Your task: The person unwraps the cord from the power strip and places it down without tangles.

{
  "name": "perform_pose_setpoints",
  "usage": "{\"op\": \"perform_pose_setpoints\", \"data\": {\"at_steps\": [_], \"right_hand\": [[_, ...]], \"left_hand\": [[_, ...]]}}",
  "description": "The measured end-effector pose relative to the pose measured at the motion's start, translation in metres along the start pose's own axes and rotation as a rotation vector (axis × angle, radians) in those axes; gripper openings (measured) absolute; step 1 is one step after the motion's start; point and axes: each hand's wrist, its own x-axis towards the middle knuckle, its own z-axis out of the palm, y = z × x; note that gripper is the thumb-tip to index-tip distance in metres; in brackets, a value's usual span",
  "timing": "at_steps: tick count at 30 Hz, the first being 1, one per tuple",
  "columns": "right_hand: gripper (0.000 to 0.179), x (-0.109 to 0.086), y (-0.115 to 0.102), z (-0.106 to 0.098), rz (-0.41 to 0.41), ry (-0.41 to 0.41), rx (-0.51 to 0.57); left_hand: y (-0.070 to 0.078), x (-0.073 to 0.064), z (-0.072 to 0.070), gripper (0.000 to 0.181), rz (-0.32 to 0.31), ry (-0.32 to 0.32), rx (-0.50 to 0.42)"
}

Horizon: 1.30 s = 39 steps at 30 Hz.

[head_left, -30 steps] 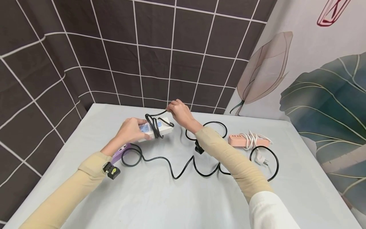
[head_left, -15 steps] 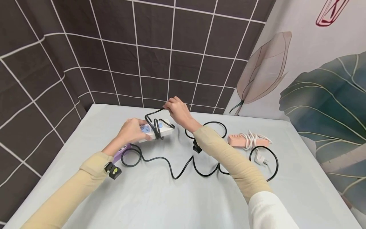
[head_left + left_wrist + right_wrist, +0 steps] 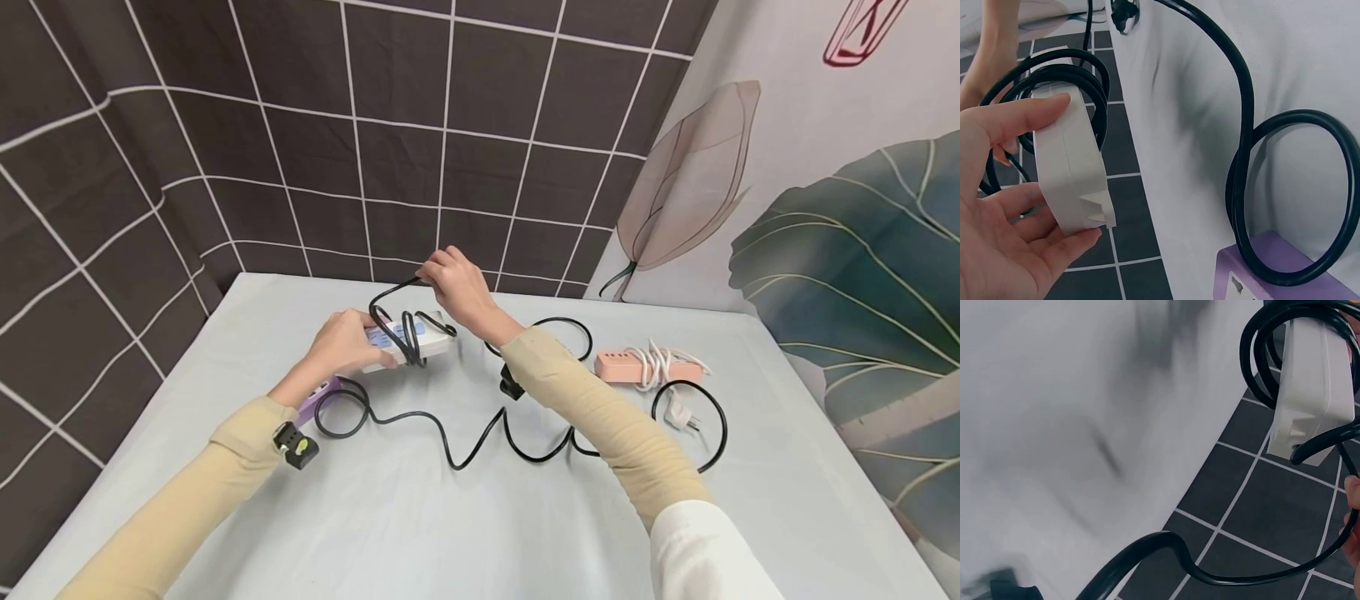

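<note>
Power strips (image 3: pixel 431 343), three: white, one; purple, one; orange, one; hands (image 3: pixel 341 343), two; white plug (image 3: pixel 678 411), one.

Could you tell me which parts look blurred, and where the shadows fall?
Right wrist view: dark object at lower left blurred, soft shadows across the table, white power strip sharper; left wrist view: soft shadow beside the black cord; head view: faint shadows on the table.

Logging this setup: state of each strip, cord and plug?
White power strip: gripped by left hand
Wound black cord: looped round it, pinched by right hand
Purple power strip: partly hidden
Loose black cord: spread across table
Pink power strip: wrapped in white cord
White plug: unplugged, on table
</note>
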Motion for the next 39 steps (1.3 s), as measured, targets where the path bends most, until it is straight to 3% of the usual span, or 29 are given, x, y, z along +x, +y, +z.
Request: {"op": "perform_pose_setpoints", "data": {"at_steps": [22,34,39], "right_hand": [[0.018,0.005,-0.003,-0.025,-0.084,0.126,0.018],[0.015,0.000,0.000,-0.034,-0.120,0.146,0.035],[0.017,-0.005,0.001,-0.038,-0.150,0.162,0.064]], "left_hand": [[-0.009,0.006,-0.007,0.047,-0.014,0.031,0.015],[-0.019,0.007,-0.014,0.077,-0.029,0.041,0.006],[-0.022,0.007,-0.017,0.079,-0.048,0.045,0.002]]}}
